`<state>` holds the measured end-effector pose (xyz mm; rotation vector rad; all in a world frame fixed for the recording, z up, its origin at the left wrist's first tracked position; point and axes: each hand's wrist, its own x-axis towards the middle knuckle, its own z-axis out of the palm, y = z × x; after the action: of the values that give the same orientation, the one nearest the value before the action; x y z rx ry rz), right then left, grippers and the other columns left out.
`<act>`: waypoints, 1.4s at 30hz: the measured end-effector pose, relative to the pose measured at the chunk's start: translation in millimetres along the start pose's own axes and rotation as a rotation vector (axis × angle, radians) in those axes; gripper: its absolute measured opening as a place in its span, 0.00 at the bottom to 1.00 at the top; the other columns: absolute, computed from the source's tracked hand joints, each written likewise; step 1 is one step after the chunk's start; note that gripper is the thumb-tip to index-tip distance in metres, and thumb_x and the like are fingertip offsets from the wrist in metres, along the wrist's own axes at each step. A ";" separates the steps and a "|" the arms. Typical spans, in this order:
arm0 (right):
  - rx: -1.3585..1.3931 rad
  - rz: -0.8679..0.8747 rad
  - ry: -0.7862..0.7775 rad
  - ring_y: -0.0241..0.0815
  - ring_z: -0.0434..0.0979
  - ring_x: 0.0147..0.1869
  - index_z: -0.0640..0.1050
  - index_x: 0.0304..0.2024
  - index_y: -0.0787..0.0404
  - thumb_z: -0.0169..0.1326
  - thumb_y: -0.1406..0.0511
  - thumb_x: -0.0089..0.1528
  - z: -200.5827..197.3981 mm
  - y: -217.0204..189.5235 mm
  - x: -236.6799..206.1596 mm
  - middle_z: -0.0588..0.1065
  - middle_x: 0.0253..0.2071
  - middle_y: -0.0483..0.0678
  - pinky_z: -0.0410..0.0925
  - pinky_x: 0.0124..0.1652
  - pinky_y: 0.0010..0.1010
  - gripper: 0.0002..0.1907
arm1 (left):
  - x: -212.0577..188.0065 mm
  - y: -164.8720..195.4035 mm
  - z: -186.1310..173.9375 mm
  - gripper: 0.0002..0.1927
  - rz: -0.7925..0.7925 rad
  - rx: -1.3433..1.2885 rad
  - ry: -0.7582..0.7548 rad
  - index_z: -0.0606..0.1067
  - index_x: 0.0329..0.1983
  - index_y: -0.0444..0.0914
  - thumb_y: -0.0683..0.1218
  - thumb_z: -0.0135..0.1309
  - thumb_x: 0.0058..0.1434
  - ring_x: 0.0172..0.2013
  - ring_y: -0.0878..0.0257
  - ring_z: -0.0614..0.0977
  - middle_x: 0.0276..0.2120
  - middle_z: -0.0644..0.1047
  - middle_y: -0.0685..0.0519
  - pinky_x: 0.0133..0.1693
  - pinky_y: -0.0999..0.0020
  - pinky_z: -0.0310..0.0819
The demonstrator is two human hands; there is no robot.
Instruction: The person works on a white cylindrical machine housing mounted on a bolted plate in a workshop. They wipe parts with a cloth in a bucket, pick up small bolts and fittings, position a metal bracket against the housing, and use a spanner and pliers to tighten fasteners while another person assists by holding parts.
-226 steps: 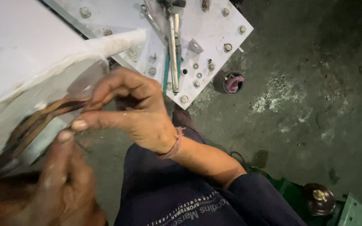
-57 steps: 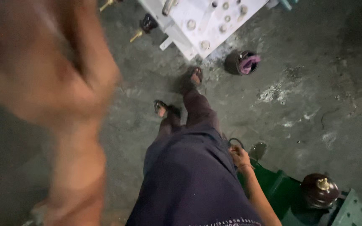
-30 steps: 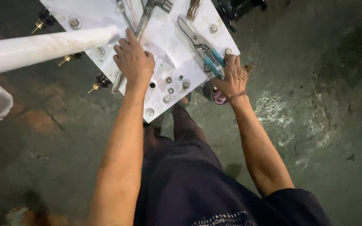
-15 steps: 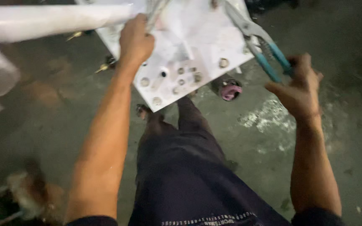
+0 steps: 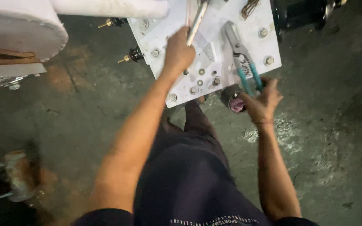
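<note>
My left hand (image 5: pixel 179 52) rests on a white bolted metal plate (image 5: pixel 269 25) and closes around the lower end of a silvery wrench (image 5: pixel 197 21) that points up and away. My right hand (image 5: pixel 262 98) is at the plate's near right edge, gripping the teal handles of a pair of pliers (image 5: pixel 241 58); the grey jaws lie over the plate. Loose washers and bolts (image 5: pixel 197 79) sit on the plate between my hands. My dark trousers fill the lower middle.
A small round tin with a pink rag (image 5: pixel 233 100) stands on the concrete floor beside my right hand. A white pipe (image 5: pixel 109 7) and a large white body (image 5: pixel 17 29) are at the top left. Brass terminals (image 5: pixel 130 55) stick out from the plate's left side.
My right hand has brought the pliers back from off the right edge onto the plate. My left hand has slid right and closed on the wrench.
</note>
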<state>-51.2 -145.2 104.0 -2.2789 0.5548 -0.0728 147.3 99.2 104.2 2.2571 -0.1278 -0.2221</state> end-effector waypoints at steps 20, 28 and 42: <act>-0.173 -0.163 -0.054 0.50 0.76 0.52 0.71 0.56 0.61 0.73 0.64 0.44 11.5 5.5 45.6 0.76 0.48 0.51 0.61 0.56 0.46 0.39 | -18.1 85.1 48.0 0.37 -0.354 -0.292 0.041 0.61 0.67 0.35 0.38 0.54 0.51 0.45 0.35 0.80 0.47 0.72 0.33 0.48 0.46 0.75; -0.135 -0.073 -0.079 0.46 0.80 0.53 0.72 0.59 0.60 0.71 0.54 0.58 14.5 4.9 63.6 0.80 0.48 0.50 0.68 0.55 0.42 0.34 | -39.3 137.7 58.4 0.43 -0.217 -0.273 0.006 0.56 0.68 0.28 0.33 0.56 0.47 0.40 0.36 0.81 0.55 0.62 0.30 0.38 0.52 0.81; -0.216 -0.250 -0.146 0.55 0.71 0.67 0.68 0.66 0.58 0.67 0.57 0.58 11.7 0.7 58.5 0.72 0.62 0.52 0.56 0.60 0.60 0.38 | -63.9 85.6 90.2 0.32 0.175 0.109 0.155 0.67 0.59 0.22 0.33 0.54 0.47 0.47 0.35 0.75 0.58 0.65 0.20 0.49 0.47 0.73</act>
<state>4.0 -161.7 88.4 -2.5301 0.2078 0.0320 64.9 -12.5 120.6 2.3457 -0.2585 0.0543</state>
